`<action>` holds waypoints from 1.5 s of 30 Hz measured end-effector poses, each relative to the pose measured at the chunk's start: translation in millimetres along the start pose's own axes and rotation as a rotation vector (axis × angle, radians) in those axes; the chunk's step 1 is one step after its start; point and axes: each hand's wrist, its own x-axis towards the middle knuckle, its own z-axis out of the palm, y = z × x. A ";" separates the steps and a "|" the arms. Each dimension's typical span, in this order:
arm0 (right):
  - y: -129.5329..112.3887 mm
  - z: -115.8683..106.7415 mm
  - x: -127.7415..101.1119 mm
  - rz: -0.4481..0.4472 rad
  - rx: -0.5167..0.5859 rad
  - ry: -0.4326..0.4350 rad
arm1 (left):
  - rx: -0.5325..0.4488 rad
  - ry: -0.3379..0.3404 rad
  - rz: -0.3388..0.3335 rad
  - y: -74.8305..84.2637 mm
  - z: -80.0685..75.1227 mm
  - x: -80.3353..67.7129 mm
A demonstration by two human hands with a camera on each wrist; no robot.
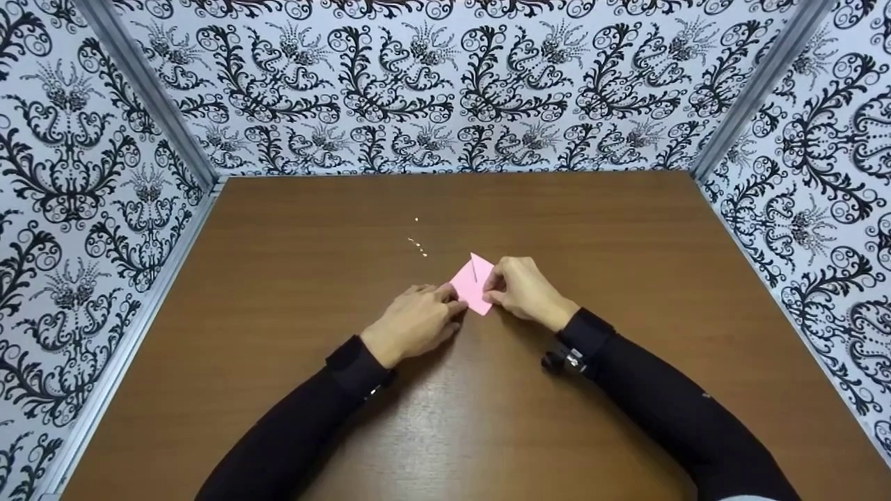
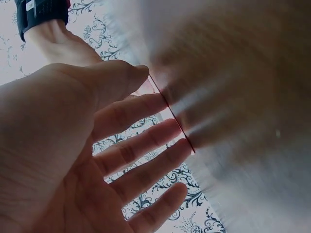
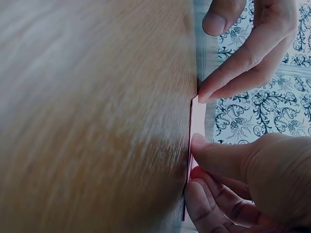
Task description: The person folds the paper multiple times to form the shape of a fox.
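Patterned black-and-white walls (image 1: 445, 83) box in a brown wooden table (image 1: 292, 292), and I see both of the person's hands meeting at its middle over a small pink paper (image 1: 471, 285).

From the head camera, the paper lies flat on the table, a pointed corner aimed away from the person. It sits between the two hands: left hand (image 1: 412, 323) at its near left edge, right hand (image 1: 523, 291) along its right edge. A few pale specks (image 1: 418, 245) dot the table just beyond the paper.

Only the wrist cameras show the fingers from below. In the left wrist view, the left hand's fingers (image 2: 146, 141) are straight and slightly spread, their tips pressing down on the paper's thin edge (image 2: 177, 127); nothing is gripped. In the right wrist view, the right hand's thumb (image 3: 223, 158) and fingers (image 3: 204, 208) pinch the near end of the paper (image 3: 197, 119), which shows as a narrow pink strip against the table. The left hand's fingertips (image 3: 228, 73) touch the strip's far end.
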 end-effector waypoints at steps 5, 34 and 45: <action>1.2 0.5 -1.4 -0.004 0.015 0.004 | -0.001 0.000 -0.054 -9.6 -0.7 -0.8; -1.0 2.8 2.2 -0.050 0.020 0.047 | -0.084 0.038 -0.154 -44.1 1.4 -1.5; 7.3 -24.2 -0.4 -0.062 0.042 0.132 | -0.095 0.090 -0.222 -63.3 -15.5 -6.3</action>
